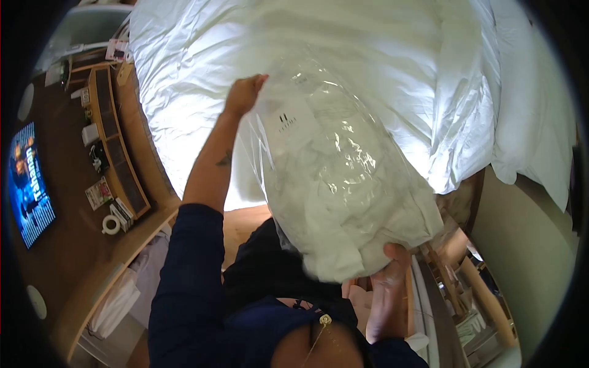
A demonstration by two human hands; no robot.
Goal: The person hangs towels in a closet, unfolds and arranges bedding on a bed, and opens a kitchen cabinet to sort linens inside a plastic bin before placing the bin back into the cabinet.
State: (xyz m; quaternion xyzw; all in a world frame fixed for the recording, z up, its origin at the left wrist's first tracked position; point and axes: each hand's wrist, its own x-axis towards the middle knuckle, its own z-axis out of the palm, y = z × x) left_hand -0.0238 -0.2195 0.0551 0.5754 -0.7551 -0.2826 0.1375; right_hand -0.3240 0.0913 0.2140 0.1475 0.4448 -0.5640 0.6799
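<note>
A large clear plastic bag [353, 156] is held up in front of me over the edge of the bed. Folded white cloth [331, 227] fills its lower part, and a white card with a dark logo [288, 122] shows through near the top left. My left hand [245, 94] is closed on the bag's upper left edge. At the lower right, my right hand [392, 267] grips the bag's bottom end from beneath, thumb on top; its other fingers are hidden behind the bag.
White bedding [202, 55] covers the bed beyond the bag, with a pillow [534, 104] at the far right. On the left stand a wooden TV console [113, 135] with small items, a lit television [30, 184] and a white mug [111, 224]. Cluttered shelving [472, 294] is at lower right.
</note>
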